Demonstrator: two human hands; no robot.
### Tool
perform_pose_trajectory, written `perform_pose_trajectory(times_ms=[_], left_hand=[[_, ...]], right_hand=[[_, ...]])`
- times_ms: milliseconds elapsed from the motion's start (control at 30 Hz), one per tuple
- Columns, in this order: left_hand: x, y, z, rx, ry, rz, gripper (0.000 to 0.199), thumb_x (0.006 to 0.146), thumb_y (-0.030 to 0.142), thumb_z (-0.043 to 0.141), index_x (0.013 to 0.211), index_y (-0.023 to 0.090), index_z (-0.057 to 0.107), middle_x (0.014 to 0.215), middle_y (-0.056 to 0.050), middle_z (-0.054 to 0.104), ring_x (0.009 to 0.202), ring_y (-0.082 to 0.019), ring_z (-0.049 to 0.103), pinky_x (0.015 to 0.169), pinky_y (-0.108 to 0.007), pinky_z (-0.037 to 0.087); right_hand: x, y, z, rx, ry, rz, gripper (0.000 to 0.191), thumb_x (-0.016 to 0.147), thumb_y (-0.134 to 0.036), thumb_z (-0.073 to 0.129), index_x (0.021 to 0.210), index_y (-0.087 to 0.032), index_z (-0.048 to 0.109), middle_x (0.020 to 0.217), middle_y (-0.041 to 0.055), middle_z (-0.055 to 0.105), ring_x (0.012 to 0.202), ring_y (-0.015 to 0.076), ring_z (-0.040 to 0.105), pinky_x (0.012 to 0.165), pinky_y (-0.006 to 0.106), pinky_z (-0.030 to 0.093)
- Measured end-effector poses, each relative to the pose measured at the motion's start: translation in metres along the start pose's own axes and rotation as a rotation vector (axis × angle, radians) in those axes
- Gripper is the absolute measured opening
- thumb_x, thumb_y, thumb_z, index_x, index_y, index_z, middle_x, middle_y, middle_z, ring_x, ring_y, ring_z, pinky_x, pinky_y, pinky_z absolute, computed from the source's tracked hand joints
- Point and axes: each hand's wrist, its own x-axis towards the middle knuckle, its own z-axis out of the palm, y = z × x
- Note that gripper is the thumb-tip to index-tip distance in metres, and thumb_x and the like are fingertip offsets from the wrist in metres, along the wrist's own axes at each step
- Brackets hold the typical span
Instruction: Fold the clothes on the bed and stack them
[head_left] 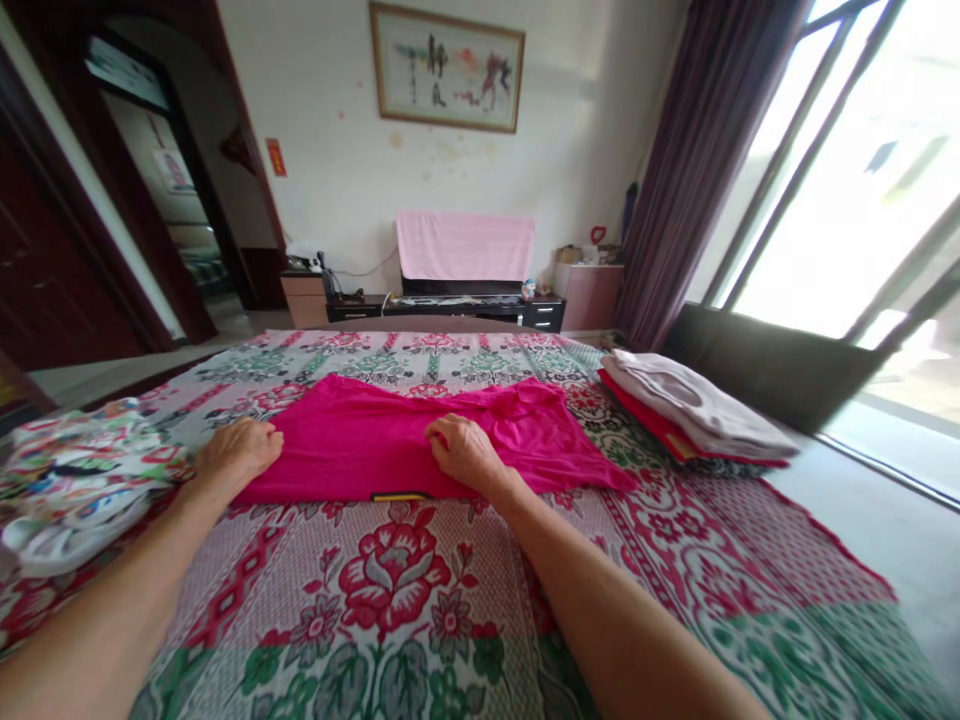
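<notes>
A bright pink garment (360, 445) lies spread sideways across the flowered cloth, its right part wrinkled. On its near edge shows a short black-and-yellow strip (401, 496). At the garment's left end, my left hand (241, 448) is closed, fingers pinching the fabric. My right hand (466, 452) rests on the middle of the garment with its fingers curled closed on the fabric; the fingertips are partly hidden.
The flowered cloth (390, 620) covers the surface beneath. To the left sits a heap of printed clothing (90, 465); to the right, a stack of folded clothes (690, 405) with a pale one on top. Behind stands a low black cabinet (544, 316) below a pink towel (465, 245).
</notes>
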Motion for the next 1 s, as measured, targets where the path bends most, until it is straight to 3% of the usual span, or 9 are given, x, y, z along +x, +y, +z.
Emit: perform_pose_trajectory(times_ms=[100, 267, 367, 467, 533, 667, 1000], left_hand=[[-0.003, 0.01, -0.011, -0.04, 0.064, 0.04, 0.031, 0.083, 0.034, 0.047, 0.099, 0.019, 0.07, 0.095, -0.008, 0.069, 0.088, -0.026, 0.062, 0.083, -0.039, 0.049], [-0.021, 0.066, -0.033, -0.29, 0.201, 0.335, 0.036, 0.084, 0.035, 0.044, 0.1, 0.018, 0.071, 0.103, -0.008, 0.069, 0.096, -0.023, 0.063, 0.091, -0.033, 0.048], [-0.041, 0.109, -0.033, -0.463, 0.19, 0.589, 0.041, 0.087, 0.041, 0.041, 0.102, 0.019, 0.071, 0.11, -0.007, 0.069, 0.104, -0.02, 0.062, 0.098, -0.031, 0.046], [-0.063, 0.136, -0.024, -0.484, 0.102, 0.781, 0.053, 0.088, 0.051, 0.04, 0.12, 0.016, 0.063, 0.13, -0.01, 0.06, 0.122, -0.022, 0.053, 0.107, -0.036, 0.04], [-0.073, 0.144, -0.019, -0.434, 0.032, 0.813, 0.06, 0.089, 0.055, 0.039, 0.129, 0.014, 0.056, 0.139, -0.013, 0.052, 0.13, -0.025, 0.046, 0.11, -0.041, 0.036], [-0.08, 0.144, -0.016, -0.347, -0.038, 0.792, 0.063, 0.091, 0.055, 0.033, 0.137, 0.014, 0.048, 0.147, -0.014, 0.042, 0.136, -0.027, 0.037, 0.111, -0.046, 0.033], [-0.076, 0.143, -0.011, -0.347, 0.002, 0.809, 0.063, 0.091, 0.056, 0.035, 0.135, 0.015, 0.05, 0.146, -0.013, 0.043, 0.134, -0.028, 0.039, 0.111, -0.045, 0.033]], right_hand=[[0.005, 0.01, -0.031, -0.059, 0.044, 0.112, 0.027, 0.082, -0.013, 0.047, 0.096, -0.019, 0.07, 0.094, 0.0057, 0.071, 0.088, 0.0162, 0.063, 0.077, 0.023, 0.042], [0.005, 0.031, -0.078, -0.218, -0.17, 0.338, 0.023, 0.077, -0.015, 0.054, 0.087, -0.02, 0.074, 0.087, 0.0074, 0.073, 0.085, 0.0199, 0.066, 0.074, 0.026, 0.044], [0.0, 0.038, -0.083, -0.249, -0.28, 0.366, 0.023, 0.075, -0.016, 0.057, 0.091, -0.018, 0.074, 0.094, 0.0097, 0.073, 0.09, 0.0214, 0.066, 0.074, 0.026, 0.046], [-0.003, 0.037, -0.079, -0.208, -0.393, 0.409, 0.025, 0.076, -0.014, 0.055, 0.093, -0.015, 0.074, 0.09, 0.0113, 0.073, 0.083, 0.0201, 0.067, 0.069, 0.024, 0.047], [-0.004, 0.035, -0.077, -0.18, -0.416, 0.447, 0.027, 0.076, -0.012, 0.051, 0.091, -0.013, 0.074, 0.085, 0.0125, 0.073, 0.078, 0.0194, 0.067, 0.066, 0.024, 0.047], [-0.002, 0.032, -0.074, -0.241, -0.308, 0.48, 0.03, 0.08, -0.015, 0.047, 0.094, -0.01, 0.074, 0.092, 0.0168, 0.072, 0.085, 0.0231, 0.068, 0.07, 0.027, 0.048], [-0.004, 0.037, -0.053, -0.28, -0.213, 0.51, 0.036, 0.08, -0.02, 0.051, 0.112, -0.019, 0.067, 0.107, 0.0115, 0.07, 0.103, 0.0242, 0.064, 0.081, 0.03, 0.048]])
